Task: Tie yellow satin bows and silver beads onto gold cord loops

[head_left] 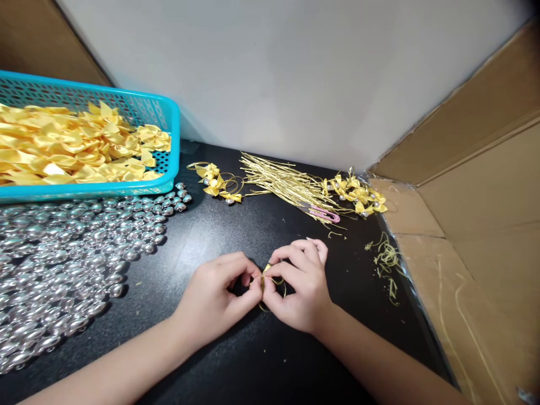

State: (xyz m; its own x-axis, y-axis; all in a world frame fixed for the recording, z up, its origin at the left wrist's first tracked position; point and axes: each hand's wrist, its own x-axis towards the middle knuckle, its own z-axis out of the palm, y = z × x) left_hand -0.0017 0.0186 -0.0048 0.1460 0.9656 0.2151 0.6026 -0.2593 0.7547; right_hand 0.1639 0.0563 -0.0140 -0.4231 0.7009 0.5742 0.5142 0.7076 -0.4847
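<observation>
Both hands meet low over the black table, fingertips almost touching. My left hand [221, 289] is closed in a pinch at one side of a small yellow ribbon bow [267, 269], mostly hidden by the fingers. My right hand [301, 287] pinches from the other side, its outer fingers curled. A thin gold cord [284, 288] loops out below and beside the right fingertips. Whether a bead is on the cord is hidden. Beyond the hands lies a bundle of cut gold cords [278, 180], with pink-handled thread snips [324, 214] on its near right end.
A turquoise basket [174, 140] of yellow ribbon bows [63, 140] stands at the back left. Many silver beads [76, 264] spread before it. Beaded bows with cord loops lie in two groups, left [217, 184] and right [358, 194]. Cord scraps [386, 256] lie near the cardboard wall [485, 169].
</observation>
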